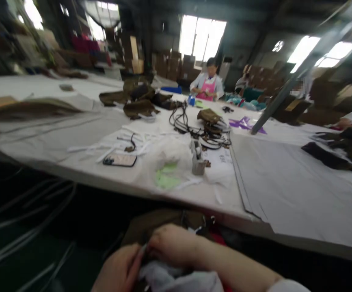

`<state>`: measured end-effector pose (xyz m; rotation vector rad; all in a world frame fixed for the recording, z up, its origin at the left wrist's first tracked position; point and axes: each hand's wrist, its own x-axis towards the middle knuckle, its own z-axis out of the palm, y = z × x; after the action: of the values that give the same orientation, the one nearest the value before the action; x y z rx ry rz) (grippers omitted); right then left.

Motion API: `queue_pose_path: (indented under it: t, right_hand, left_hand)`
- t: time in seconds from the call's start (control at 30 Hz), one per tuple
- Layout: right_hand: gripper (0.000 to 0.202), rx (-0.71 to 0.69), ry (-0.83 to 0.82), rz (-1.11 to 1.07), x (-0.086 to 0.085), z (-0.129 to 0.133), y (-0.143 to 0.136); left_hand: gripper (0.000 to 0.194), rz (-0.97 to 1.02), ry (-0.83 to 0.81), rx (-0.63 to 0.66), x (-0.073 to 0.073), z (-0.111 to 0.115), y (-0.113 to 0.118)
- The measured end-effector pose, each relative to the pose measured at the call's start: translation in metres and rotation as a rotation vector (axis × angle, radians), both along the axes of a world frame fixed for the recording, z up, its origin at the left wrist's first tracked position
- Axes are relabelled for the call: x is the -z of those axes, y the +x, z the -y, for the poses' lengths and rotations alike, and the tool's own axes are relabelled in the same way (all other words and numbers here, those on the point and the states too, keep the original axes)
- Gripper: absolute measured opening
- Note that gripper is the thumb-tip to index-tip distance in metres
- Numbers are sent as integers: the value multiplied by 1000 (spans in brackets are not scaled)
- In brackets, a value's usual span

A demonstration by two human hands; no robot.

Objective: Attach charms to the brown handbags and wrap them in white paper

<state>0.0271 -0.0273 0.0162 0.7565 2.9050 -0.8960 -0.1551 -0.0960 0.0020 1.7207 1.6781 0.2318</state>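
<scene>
Both of my hands meet low in the view, below the table's front edge, over a dark olive fabric piece point(151, 221). My left hand point(119, 265) is closed, its fingers pressed together beside a small pale bit that I cannot make out. My right hand point(169, 243) reaches in from the right with curled fingers against the same spot; what it pinches is hidden. Light grey cloth point(178, 280) lies bunched beneath the right forearm. Black cord and something red show just beyond the right hand. Motion blurs the finer details.
The white table point(81, 168) bears a phone point(119, 159), a clear plastic bag point(169, 154), a grey holder point(197, 162), black cords point(182, 121) and olive fabric pieces point(139, 108). A slanted metal pole point(279, 101) stands at right. A person in a pink apron point(208, 87) works across the table.
</scene>
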Motion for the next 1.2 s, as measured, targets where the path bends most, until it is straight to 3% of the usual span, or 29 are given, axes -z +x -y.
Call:
queue_pose_path:
  t: [0.17,0.27,0.33,0.5,0.63,0.83,1.03,1.2]
  right_hand:
    - [21,3,9,23,8,11,2]
    - [21,25,-1,59,10,16,-2]
    - [22,39,5,72,9,20,-5]
    - [20,66,34,102,7,22,-15]
    - [22,107,56,159,4,20,-20]
    - [20,79,42,207,-1,18,-24]
    - [18,188,-7,196,8,14,-28]
    - [15,249,-73,126,18,11,-23]
  left_hand:
    - [38,-158,62,77,4,15,-2]
    - [41,-138,6,25,2,11,-3]
    - [43,-27,-81,-69,0,10,-3]
    - [40,364,-366,-478,-3,9,5]
    - [41,431,-354,-567,-5,6,13]
    - [43,346,-303,-448,-8,0,9]
    - [40,-178,-59,-63,-17,-3,10]
    - [32,-376,-14,91,-23,1,18]
